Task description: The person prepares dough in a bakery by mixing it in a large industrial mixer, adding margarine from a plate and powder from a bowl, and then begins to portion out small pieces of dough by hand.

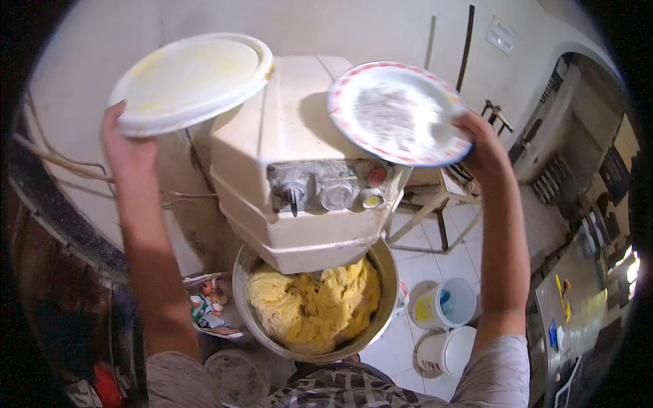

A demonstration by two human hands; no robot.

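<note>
My left hand [130, 146] grips the edge of a round white plastic lid [194, 78] with yellow smears, raised at the upper left. Opposite it, my right hand [481, 143] holds an enamel plate [340, 112] by its right rim; the plate has a red-and-white border, a blue edge and white powder across its inside. Between my arms stands a cream stand mixer [299, 129] with knobs and buttons on its front. Under the mixer head, a metal mixing bowl [241, 299] holds a mass of yellow dough [320, 309].
A box [231, 313] with eggshells and wrappers sits left of the bowl. White buckets [456, 306] stand on the tiled floor at right, by a metal table [575, 285] bearing yellow and blue tools. Behind the mixer is a small wooden stand [435, 194]. Cables [68, 160] run along the left wall.
</note>
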